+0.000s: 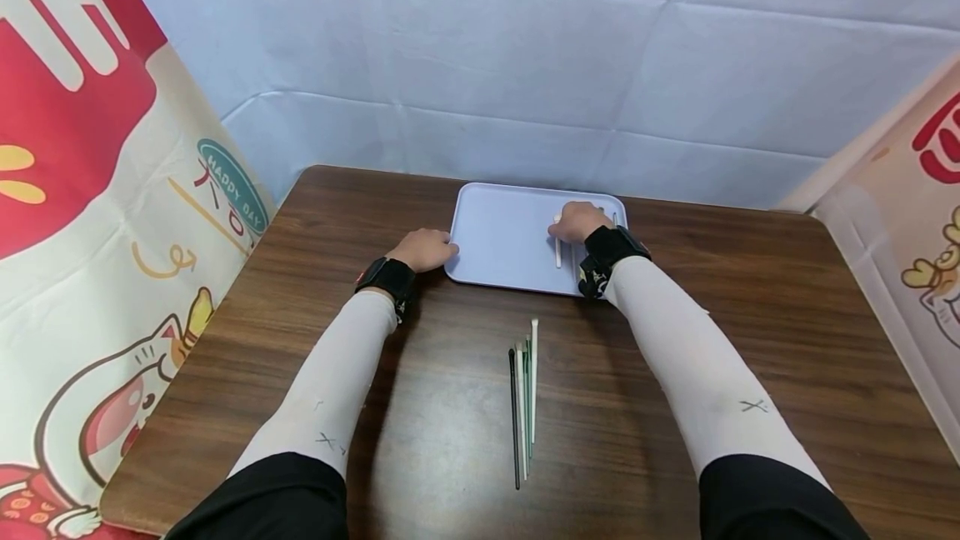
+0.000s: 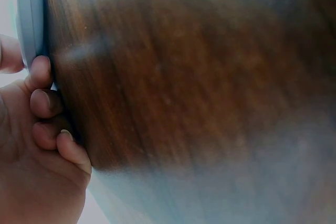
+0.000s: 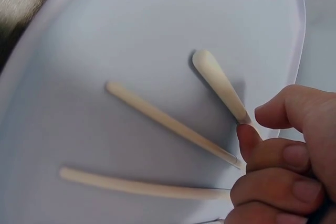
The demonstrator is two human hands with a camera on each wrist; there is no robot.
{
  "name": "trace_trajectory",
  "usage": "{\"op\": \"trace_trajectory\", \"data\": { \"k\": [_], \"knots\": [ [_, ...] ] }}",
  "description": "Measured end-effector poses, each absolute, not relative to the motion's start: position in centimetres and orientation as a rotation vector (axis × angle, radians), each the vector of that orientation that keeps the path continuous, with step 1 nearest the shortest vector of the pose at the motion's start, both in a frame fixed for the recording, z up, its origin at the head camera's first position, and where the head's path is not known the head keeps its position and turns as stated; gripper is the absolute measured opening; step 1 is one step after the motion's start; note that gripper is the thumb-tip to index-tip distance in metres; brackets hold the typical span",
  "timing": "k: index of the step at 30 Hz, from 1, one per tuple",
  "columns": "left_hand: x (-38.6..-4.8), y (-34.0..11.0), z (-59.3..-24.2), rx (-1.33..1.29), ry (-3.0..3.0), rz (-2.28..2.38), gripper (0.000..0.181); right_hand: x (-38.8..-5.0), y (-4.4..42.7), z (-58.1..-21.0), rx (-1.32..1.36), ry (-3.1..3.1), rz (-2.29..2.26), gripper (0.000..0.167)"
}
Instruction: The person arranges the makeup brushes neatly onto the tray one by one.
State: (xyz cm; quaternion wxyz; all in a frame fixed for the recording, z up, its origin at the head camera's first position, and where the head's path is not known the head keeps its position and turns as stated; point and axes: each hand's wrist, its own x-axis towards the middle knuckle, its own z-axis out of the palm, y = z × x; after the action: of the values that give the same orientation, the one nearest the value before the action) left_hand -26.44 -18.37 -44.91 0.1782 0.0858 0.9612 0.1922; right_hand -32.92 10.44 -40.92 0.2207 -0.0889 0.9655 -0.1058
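Observation:
At the left side of the pale lilac tray (image 1: pixel 502 232), my left hand (image 1: pixel 423 250) grips the rim. In the left wrist view the thumb and curled fingers (image 2: pixel 43 72) lie on either side of that rim. Over the tray's right part, my right hand (image 1: pixel 576 222) pinches a slim cream stick (image 3: pixel 220 85), which looks like a brush handle, between thumb and forefinger. Two similar cream sticks (image 3: pixel 170 124) lie beside it on the tray, their far ends hidden by the curled fingers.
Several slim brush-like sticks (image 1: pixel 534 382), black, cream and green, lie in a loose bundle on the brown wooden table (image 1: pixel 435 407), in front of the tray. A pale cloth (image 1: pixel 510 65) hangs behind the table. Printed cloths (image 1: pixel 172 215) hang at both sides.

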Motion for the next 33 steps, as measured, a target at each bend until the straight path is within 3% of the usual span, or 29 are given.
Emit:
{"op": "trace_trajectory", "data": {
  "k": [16,33],
  "knots": [
    [-26.4,-18.2,-44.8,0.237,2.713,0.553,0.056,-32.4,11.0,-39.9,-0.232,2.690,-0.275,0.030],
    [-26.3,-18.5,-45.2,0.236,2.709,0.575,0.057,-30.4,10.8,-37.7,-0.342,2.712,-0.255,0.041]
  ]
}}
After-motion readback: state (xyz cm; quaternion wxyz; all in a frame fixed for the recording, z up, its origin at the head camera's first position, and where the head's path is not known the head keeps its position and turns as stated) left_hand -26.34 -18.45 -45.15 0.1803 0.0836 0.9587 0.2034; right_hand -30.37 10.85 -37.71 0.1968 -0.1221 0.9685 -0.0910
